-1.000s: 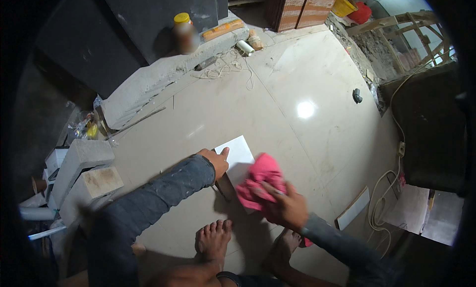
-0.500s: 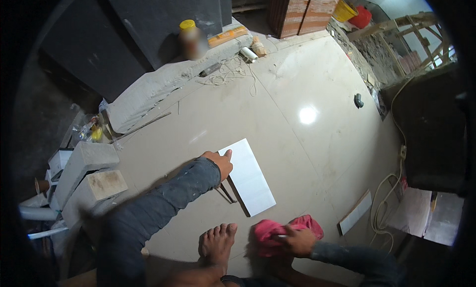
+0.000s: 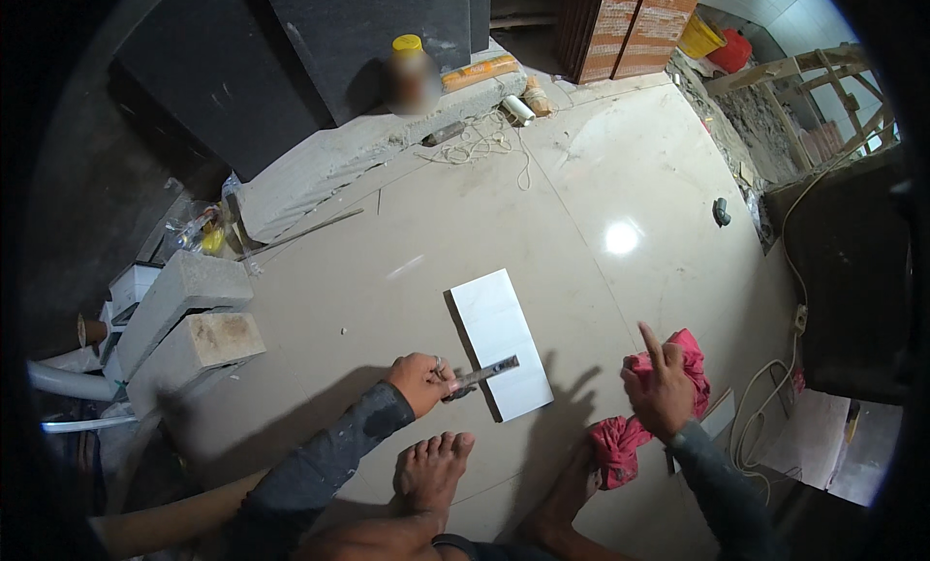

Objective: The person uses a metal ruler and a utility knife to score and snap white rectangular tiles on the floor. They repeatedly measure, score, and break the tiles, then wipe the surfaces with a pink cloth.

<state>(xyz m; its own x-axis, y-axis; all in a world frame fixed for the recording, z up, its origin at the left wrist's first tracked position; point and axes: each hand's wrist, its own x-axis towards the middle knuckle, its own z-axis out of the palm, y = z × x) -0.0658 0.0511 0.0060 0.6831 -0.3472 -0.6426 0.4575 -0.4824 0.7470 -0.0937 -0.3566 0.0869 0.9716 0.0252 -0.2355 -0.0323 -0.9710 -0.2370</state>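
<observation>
A white rectangular tile (image 3: 502, 343) lies on the floor in front of me. My left hand (image 3: 421, 384) is closed on a narrow metal tool (image 3: 489, 372) with a dark part beside the fingers; its flat, light end reaches over the tile's left edge. To the right of the tile, my right hand (image 3: 665, 391) is raised with the index finger stretched out and fingers apart. A pink cloth (image 3: 690, 359) shows behind and beside that hand, and its lower bunch overlaps my right foot. Whether the cloth touches the palm is hidden.
Grey blocks (image 3: 215, 343) stand at the left. A pale slab (image 3: 320, 178) runs along the back, with a yellow-lidded jar (image 3: 407, 44) and tangled string (image 3: 475, 144) nearby. A pipe elbow (image 3: 721, 212) and a cable (image 3: 746, 420) lie at the right.
My left hand has left the tile and taken hold of the tool that lay beside it. My right hand has moved up and right; its fingers have spread, and the cloth has shifted right too.
</observation>
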